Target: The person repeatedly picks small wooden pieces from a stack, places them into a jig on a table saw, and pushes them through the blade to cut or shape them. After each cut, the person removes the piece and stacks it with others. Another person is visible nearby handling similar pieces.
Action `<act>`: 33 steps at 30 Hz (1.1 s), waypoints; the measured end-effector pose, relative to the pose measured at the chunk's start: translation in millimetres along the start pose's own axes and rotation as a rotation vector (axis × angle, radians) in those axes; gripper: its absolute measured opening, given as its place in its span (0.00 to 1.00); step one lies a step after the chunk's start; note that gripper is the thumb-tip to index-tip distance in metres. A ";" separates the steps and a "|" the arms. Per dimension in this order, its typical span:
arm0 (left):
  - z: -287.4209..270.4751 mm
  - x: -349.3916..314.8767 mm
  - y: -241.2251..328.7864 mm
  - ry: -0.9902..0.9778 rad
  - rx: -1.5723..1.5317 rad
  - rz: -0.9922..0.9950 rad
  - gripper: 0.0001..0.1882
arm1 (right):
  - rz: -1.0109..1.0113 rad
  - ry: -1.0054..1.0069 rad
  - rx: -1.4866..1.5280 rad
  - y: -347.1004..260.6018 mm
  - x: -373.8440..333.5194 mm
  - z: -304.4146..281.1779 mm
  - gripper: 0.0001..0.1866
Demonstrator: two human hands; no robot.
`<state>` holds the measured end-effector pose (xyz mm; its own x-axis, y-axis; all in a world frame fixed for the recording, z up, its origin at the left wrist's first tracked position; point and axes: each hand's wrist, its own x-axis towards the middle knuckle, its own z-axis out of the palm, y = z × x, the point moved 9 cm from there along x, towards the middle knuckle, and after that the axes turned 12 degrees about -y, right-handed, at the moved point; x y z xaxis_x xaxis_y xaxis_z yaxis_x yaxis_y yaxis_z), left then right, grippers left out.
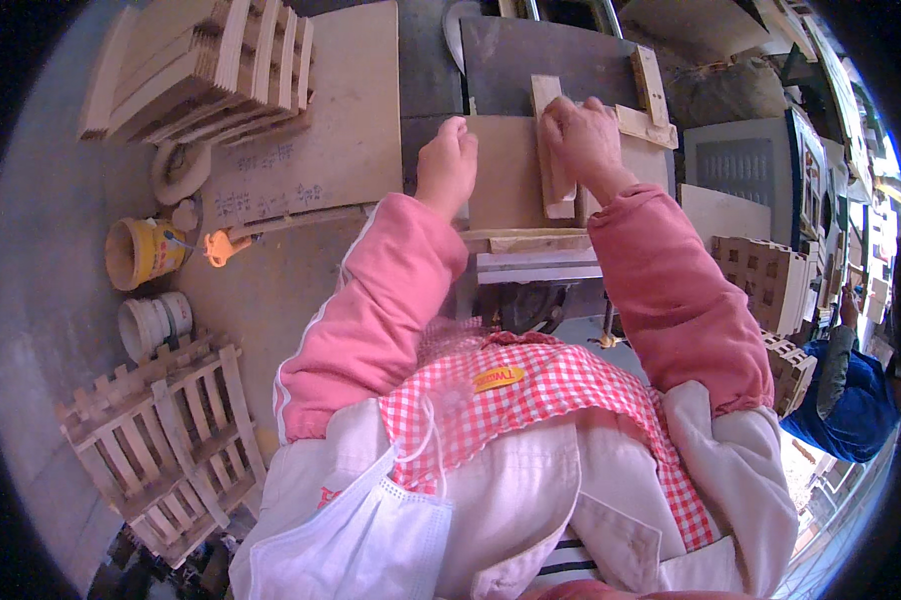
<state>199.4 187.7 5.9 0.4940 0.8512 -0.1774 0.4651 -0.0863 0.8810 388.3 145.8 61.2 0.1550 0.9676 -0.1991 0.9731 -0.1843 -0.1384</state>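
My right hand [583,145] is closed over a pale wooden strip [559,195] that stands lengthwise on a brown board [501,170]. Its fingertips press near the strip's upper part. Beside the left edge of that board my left hand [449,165] is raised, its fingers curled together; whatever is in them, if anything, is hidden. A dark work surface [531,60] continues beyond the board. Just past my right hand, two short wooden pieces [651,90] meet at a corner.
Notched wooden panels [211,70] are stacked on a large board [321,150] at the left. Below are a yellow bucket [156,252], a white bucket [156,325] and a slatted wooden frame [171,450]. More slotted panels [761,275] and a person in blue [846,400] are at the right.
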 end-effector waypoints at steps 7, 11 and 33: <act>2.4 -3.0 -4.7 0.011 -0.022 -0.032 0.19 | -0.001 -0.017 -0.035 -3.5 -3.6 14.2 0.11; 3.4 1.0 -3.8 0.017 -0.012 -0.037 0.19 | -0.011 -0.025 0.002 0.7 -1.6 16.8 0.12; -0.9 11.1 -41.5 -0.210 -0.298 -0.191 0.24 | -0.194 -0.541 0.121 -42.1 39.2 39.1 0.22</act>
<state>184.9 201.3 -32.2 0.5732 0.7104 -0.4083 0.3452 0.2426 0.9066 346.8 184.8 21.3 -0.1639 0.7658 -0.6219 0.9437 -0.0618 -0.3249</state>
